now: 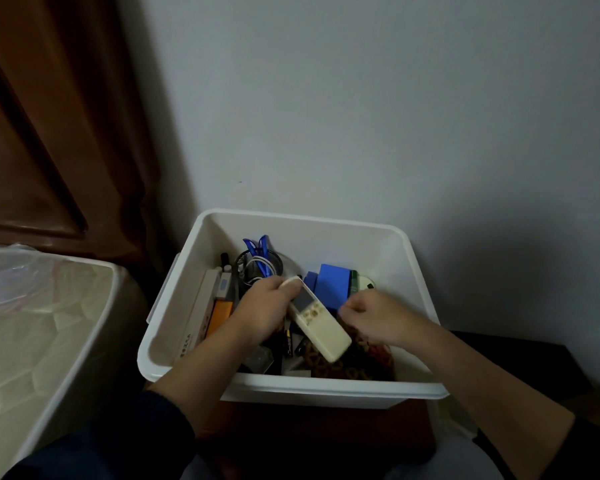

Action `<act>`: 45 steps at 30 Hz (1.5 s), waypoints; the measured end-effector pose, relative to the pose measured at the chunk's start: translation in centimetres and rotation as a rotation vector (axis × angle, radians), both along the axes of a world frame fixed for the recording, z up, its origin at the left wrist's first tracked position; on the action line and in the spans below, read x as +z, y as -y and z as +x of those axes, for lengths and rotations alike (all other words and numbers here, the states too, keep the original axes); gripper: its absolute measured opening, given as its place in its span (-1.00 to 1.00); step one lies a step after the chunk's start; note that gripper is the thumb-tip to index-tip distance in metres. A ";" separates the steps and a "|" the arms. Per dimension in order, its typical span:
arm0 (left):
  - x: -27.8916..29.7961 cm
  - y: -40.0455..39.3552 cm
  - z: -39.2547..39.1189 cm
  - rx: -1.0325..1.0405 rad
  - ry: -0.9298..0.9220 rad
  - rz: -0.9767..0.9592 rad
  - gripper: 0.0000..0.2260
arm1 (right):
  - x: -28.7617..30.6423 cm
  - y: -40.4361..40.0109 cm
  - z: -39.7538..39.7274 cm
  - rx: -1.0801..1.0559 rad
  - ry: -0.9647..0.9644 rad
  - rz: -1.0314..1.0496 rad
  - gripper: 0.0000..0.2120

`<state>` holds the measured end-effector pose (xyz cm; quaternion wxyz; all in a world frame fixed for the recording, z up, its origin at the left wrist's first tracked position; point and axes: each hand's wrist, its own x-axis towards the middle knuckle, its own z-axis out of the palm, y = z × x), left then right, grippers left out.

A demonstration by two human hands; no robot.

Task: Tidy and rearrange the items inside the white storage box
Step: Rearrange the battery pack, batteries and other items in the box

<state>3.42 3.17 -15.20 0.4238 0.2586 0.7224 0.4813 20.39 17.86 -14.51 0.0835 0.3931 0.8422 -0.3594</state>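
A: What is held at this moment, and where?

B: A cream remote control is gripped at its top end by the left hand, fingers curled round it. It is held tilted over the middle of the white storage box, above the clutter. The right hand is lowered into the box beside a blue block; its fingers are curled, but whether anything is pinched cannot be told.

A: What could go wrong from here?

B: The remote is held by one end only, so it is judged likely to swing or slip and be dropped onto the batteries and loose pieces below. If it is laid back across the heap, the patterned pouch would be buried again.

A: Anything else at risk?

B: The black mesh cup, with a blue clip and white cable in it, stands just behind the left hand. It could be tipped by a careless knuckle, and its contents spilled.
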 end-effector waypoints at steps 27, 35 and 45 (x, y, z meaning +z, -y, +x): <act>0.7 0.4 -1.0 0.298 0.139 0.191 -0.70 | -0.4 1.1 0.2 0.550 0.397 -0.017 -0.80; -0.4 0.2 -1.2 0.225 0.080 0.107 -0.71 | -0.6 0.7 0.5 0.405 0.379 0.034 -0.73; -0.6 -0.4 -0.7 0.094 0.076 -0.006 -0.76 | 2.3 -1.0 -0.2 0.280 -0.063 0.023 0.04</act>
